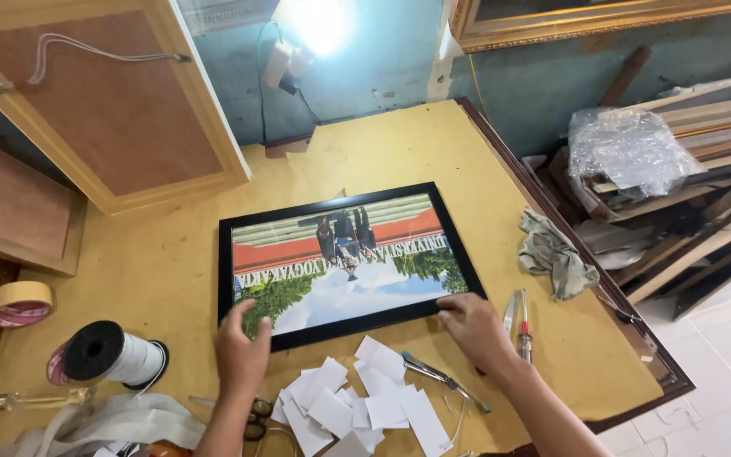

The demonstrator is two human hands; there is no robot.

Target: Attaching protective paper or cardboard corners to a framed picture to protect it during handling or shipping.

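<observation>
A black picture frame (454, 239) holding a colour photo lies flat on the yellow tabletop (382, 144), upside down to me. My left hand (243, 347) rests on the frame's near edge at its left corner, fingers spread on the glass. My right hand (473, 326) presses the near right corner of the frame. Neither hand grips a tool. Several white paper scraps (357, 402) lie just in front of the frame, between my forearms.
Pliers (442, 377) and a red-handled screwdriver (524, 330) lie by my right hand. A grey rag (556, 254) sits at the right edge. A spool of white cord (112, 353), tape roll (19, 303) and scissors (257, 415) are left. A wooden frame back (112, 101) leans far left.
</observation>
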